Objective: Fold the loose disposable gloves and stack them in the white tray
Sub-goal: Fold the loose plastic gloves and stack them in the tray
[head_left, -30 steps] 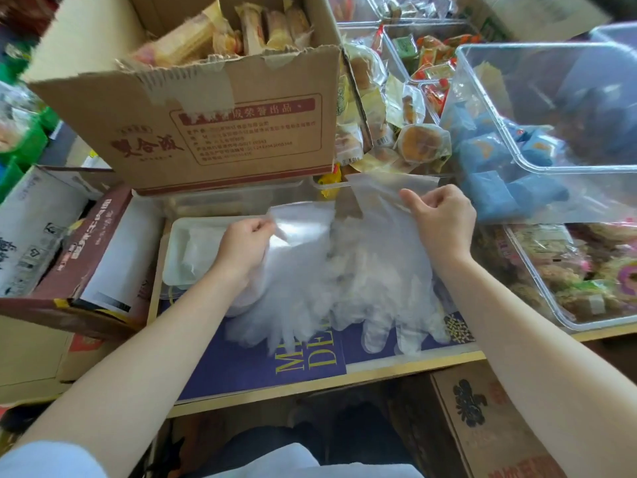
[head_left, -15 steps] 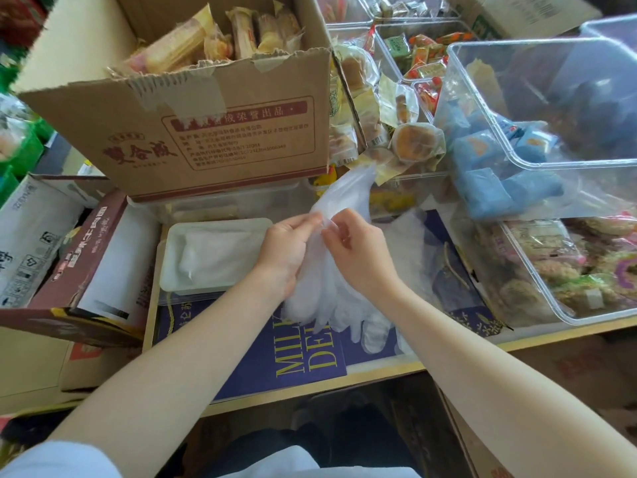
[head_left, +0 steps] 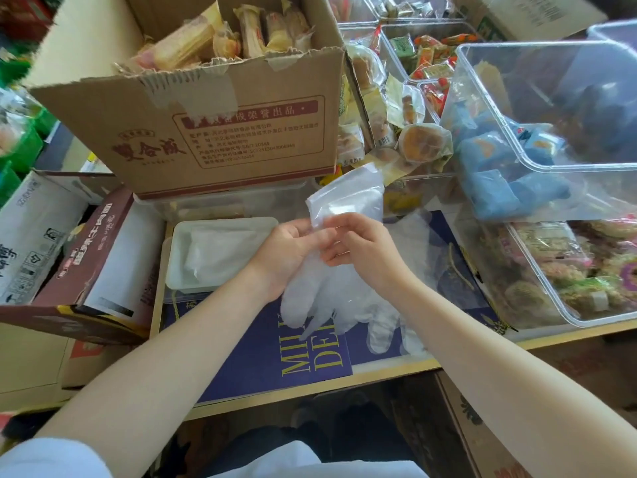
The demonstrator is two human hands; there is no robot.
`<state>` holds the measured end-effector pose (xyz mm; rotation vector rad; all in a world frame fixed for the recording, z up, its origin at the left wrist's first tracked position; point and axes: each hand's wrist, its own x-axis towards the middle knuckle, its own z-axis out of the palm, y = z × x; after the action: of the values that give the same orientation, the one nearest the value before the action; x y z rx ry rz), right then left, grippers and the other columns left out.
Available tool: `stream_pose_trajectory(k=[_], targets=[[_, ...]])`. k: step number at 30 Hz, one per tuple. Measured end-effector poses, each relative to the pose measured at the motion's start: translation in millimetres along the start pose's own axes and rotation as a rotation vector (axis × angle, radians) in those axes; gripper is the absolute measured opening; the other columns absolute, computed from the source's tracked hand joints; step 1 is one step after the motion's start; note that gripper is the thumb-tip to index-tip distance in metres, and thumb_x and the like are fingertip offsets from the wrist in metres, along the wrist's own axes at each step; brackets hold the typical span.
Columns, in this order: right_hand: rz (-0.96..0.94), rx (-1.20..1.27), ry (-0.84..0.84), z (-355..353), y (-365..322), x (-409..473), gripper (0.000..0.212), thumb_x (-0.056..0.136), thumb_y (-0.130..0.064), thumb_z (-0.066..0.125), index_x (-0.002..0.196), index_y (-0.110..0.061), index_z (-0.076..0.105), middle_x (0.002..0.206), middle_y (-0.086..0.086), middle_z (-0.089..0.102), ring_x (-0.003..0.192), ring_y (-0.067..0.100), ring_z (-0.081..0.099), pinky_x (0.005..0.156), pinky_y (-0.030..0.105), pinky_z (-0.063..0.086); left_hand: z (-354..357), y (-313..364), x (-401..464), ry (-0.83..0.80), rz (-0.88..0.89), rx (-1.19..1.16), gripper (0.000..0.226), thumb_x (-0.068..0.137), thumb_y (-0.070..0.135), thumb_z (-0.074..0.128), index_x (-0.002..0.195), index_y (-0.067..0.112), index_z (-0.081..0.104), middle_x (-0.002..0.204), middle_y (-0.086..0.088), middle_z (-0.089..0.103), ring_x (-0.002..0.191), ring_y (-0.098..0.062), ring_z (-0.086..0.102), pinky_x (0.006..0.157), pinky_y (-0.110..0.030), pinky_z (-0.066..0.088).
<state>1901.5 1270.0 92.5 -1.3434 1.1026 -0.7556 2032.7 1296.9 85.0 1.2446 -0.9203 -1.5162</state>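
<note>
A clear disposable glove (head_left: 348, 198) is doubled lengthwise between my two hands, its cuff end sticking up and its fingers (head_left: 310, 305) hanging down over the blue sheet. My left hand (head_left: 289, 250) and my right hand (head_left: 362, 250) pinch it together at the middle, side by side. More loose gloves (head_left: 413, 243) lie flat on the blue sheet under and right of my right hand. The white tray (head_left: 179, 243) sits just left of my left hand, with folded gloves (head_left: 220, 253) inside.
A big cardboard box of wrapped snacks (head_left: 220, 132) stands behind the tray. Clear plastic bins of packaged food (head_left: 558, 174) crowd the right side. A brown carton (head_left: 100, 257) lies left of the tray. The blue printed sheet (head_left: 275, 357) covers the shelf up to its wooden front edge.
My hands, spread wide holding the glove open a second ago, have come together at the middle. The glove is now folded in half lengthwise, its cuff standing up.
</note>
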Motion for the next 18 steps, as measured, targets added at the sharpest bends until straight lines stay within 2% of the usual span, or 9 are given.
stream_pose_trajectory(k=[3,5,7,9,11,13,14,16,18], targets=[[-0.207,-0.39,0.076,-8,4,0,0.027,0.085,0.005,0.045,0.095,-0.013,0.063,0.077,0.002,0.062,0.064,0.014,0.053,0.064,0.027,0.044,-8,2,0,0.071,-0.026,0.061,0.019,0.095,0.008,0.049,0.1,0.008,0.067,0.091,-0.006,0.071,0.083,-0.017,0.065,0.08,-0.029,0.051],[-0.343,-0.606,0.181,-18,8,4,0.014,0.086,-0.008,0.058,0.098,-0.011,0.065,0.091,0.003,0.06,0.08,0.017,0.051,0.071,0.026,0.037,-13,5,-2,0.055,-0.078,0.066,0.019,0.094,0.009,0.05,0.092,0.012,0.069,0.082,-0.002,0.073,0.072,-0.014,0.067,0.071,-0.027,0.054],[-0.419,-0.703,0.23,-28,9,8,0.032,0.082,-0.03,0.061,0.108,-0.012,0.061,0.115,0.008,0.054,0.106,0.027,0.048,0.087,0.032,0.034,-17,7,-7,0.022,-0.109,0.098,0.017,0.092,0.01,0.054,0.085,0.015,0.069,0.075,0.001,0.072,0.065,-0.011,0.067,0.064,-0.024,0.054],[-0.411,-0.787,0.154,-36,3,12,0.059,0.076,-0.05,0.053,0.125,-0.017,0.05,0.137,0.006,0.044,0.131,0.029,0.033,0.106,0.041,0.021,-20,9,-10,-0.012,-0.105,0.141,0.013,0.09,0.011,0.058,0.084,0.013,0.069,0.075,0.0,0.071,0.064,-0.011,0.065,0.064,-0.024,0.052],[-0.345,-0.923,0.002,-43,-8,14,0.067,0.077,-0.058,0.053,0.132,-0.021,0.045,0.139,0.0,0.045,0.137,0.022,0.025,0.112,0.041,0.006,-20,12,-15,-0.044,-0.087,0.176,0.012,0.088,0.011,0.06,0.082,0.013,0.07,0.075,-0.002,0.07,0.064,-0.012,0.063,0.063,-0.024,0.05],[-0.305,-0.929,-0.166,-47,-17,15,0.04,0.082,-0.049,0.063,0.104,-0.016,0.059,0.105,0.004,0.061,0.109,0.023,0.049,0.1,0.041,0.027,-19,17,-19,-0.08,-0.059,0.205,0.011,0.085,0.013,0.063,0.079,0.015,0.072,0.076,-0.002,0.07,0.065,-0.013,0.063,0.062,-0.024,0.05],[-0.293,-0.864,-0.238,-48,-22,15,0.029,0.083,-0.041,0.066,0.08,-0.013,0.056,0.081,0.005,0.057,0.081,0.021,0.05,0.079,0.036,0.036,-19,19,-21,-0.089,-0.038,0.212,0.008,0.082,0.016,0.066,0.078,0.016,0.072,0.077,-0.002,0.07,0.066,-0.013,0.063,0.062,-0.024,0.05],[-0.253,-0.712,-0.316,-52,-24,15,0.039,0.085,-0.028,0.067,0.063,-0.009,0.04,0.061,0.002,0.037,0.058,0.014,0.033,0.058,0.029,0.028,-19,23,-23,-0.085,0.009,0.255,0.013,0.075,0.027,0.066,0.081,0.016,0.071,0.079,0.0,0.069,0.07,-0.011,0.061,0.066,-0.023,0.048],[-0.194,-0.623,-0.341,-53,-22,16,0.04,0.087,-0.026,0.064,0.067,0.001,0.043,0.061,0.003,0.035,0.056,0.013,0.031,0.055,0.028,0.026,-23,21,-23,-0.107,0.037,0.344,0.025,0.074,0.032,0.064,0.086,0.01,0.068,0.082,0.0,0.066,0.075,-0.01,0.057,0.071,-0.023,0.045]])
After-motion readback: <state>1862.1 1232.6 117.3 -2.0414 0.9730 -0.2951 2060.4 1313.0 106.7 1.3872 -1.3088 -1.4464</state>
